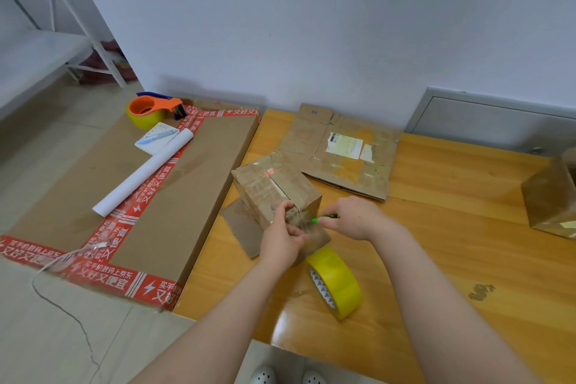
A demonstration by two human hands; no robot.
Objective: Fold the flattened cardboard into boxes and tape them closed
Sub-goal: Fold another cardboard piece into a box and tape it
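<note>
A small folded cardboard box [274, 193] stands on the wooden table [436, 243], its top seam running away from me. My left hand [282, 243] pinches the clear tape at the box's near top edge. My right hand [352, 218] grips a small green cutter [325, 218] whose tip touches the tape on the box's near right side. A yellow tape roll [338, 284] stands on edge just in front of the box. A flattened cardboard [343, 153] with a white label lies behind the box.
A large flat carton [174, 196] with red printed tape lies left of the table, bearing an orange tape dispenser [152, 109], a notepad with a pen [157, 137] and a white paper roll [143, 173]. Another cardboard box [551, 193] stands at the right edge.
</note>
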